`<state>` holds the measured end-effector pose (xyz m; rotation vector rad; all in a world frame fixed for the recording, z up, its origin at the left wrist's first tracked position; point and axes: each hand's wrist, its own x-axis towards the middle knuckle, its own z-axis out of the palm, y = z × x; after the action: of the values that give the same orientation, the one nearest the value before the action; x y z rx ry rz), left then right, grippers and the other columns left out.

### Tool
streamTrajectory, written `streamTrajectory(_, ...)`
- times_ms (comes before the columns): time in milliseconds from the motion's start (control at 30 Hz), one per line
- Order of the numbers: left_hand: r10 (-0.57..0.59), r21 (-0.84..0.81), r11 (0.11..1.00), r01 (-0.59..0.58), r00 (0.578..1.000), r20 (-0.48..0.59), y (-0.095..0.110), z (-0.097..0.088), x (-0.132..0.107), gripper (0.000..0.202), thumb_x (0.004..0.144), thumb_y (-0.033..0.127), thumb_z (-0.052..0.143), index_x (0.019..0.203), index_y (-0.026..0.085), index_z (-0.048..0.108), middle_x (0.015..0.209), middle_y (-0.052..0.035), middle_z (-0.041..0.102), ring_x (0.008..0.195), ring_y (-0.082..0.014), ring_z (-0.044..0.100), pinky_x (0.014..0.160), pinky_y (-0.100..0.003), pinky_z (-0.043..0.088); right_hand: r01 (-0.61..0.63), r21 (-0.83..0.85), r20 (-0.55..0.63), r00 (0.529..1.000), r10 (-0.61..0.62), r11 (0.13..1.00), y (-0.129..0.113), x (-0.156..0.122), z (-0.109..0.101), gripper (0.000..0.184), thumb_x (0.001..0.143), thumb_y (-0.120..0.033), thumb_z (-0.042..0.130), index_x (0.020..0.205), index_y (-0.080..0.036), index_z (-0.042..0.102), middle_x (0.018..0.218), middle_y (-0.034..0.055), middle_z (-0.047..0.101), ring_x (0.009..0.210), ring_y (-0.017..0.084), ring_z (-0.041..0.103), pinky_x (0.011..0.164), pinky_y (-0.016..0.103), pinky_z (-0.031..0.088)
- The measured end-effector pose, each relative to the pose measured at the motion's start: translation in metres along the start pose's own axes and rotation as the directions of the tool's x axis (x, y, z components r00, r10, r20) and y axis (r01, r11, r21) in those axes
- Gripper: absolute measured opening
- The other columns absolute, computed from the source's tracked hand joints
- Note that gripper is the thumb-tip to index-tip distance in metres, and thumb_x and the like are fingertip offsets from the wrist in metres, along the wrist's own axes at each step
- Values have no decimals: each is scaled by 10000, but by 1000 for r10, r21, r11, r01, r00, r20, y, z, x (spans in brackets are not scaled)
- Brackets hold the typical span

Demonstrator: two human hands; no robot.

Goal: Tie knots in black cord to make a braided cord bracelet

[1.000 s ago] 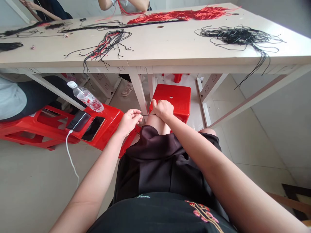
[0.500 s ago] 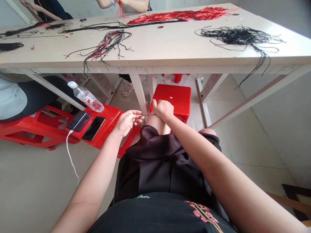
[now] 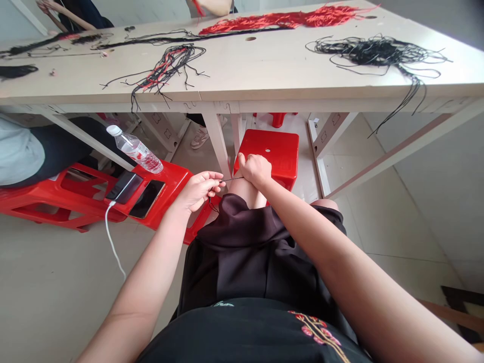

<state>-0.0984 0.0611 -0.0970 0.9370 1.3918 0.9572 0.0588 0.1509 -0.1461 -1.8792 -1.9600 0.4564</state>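
Note:
A thin black cord (image 3: 232, 179) runs taut between my two hands, just above my knee. My left hand (image 3: 202, 190) pinches one end between thumb and fingers, and a loose loop of the cord dangles below it. My right hand (image 3: 255, 169) is closed and rests on my knee, with the cord passing in under its fingers. What lies beneath that palm is hidden. The stretch of cord between the hands looks twisted.
Ahead stands a table (image 3: 264, 95) bearing black cords (image 3: 372, 53), a black and red bundle (image 3: 168, 65) and red cords (image 3: 302, 19). Red stools (image 3: 280, 143) stand below. A bottle (image 3: 138, 151), phone (image 3: 147, 197) and power bank (image 3: 124, 187) sit at left. Other people are nearby.
My left fingers have curled in more tightly around the cord. My right hand stays on the knee. Across the table, another person's hand with red cord has moved partly out of view.

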Motion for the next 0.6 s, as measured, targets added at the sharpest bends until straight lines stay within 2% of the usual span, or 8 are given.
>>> streamTrajectory(167,188,321,936,-143,976,-112,-15,-2,8,179,639,203,683,803,149,635,695,-11,612,593,-89,509,558,-214,400,2,5,-22,1000,-2,1000,0,0,0,569,907,-519,237,778,-174,671,826,108,689,813,255,638,704,326,469)
streamTrajectory(267,292,458,864,-209,949,-117,-27,-6,15,164,690,284,647,799,162,630,749,-27,634,659,-122,543,632,-243,435,12,1,-26,1000,-12,1000,0,0,0,569,909,-516,239,776,-176,675,820,107,690,814,260,641,701,330,472)
streamTrajectory(467,353,555,795,-244,931,-97,-36,-8,22,236,794,399,531,818,176,605,722,-12,608,653,-140,516,627,-253,397,13,-13,-6,1000,-14,1000,0,0,0,591,919,-520,220,828,-170,687,865,125,693,857,260,640,738,335,470)
streamTrajectory(600,378,599,758,-260,922,-78,-33,-5,20,236,836,387,474,826,186,597,732,-11,601,683,-148,517,644,-253,384,14,-11,-6,1000,-14,1000,0,-1,-1,592,920,-520,217,830,-171,687,868,124,692,861,264,638,740,341,469)
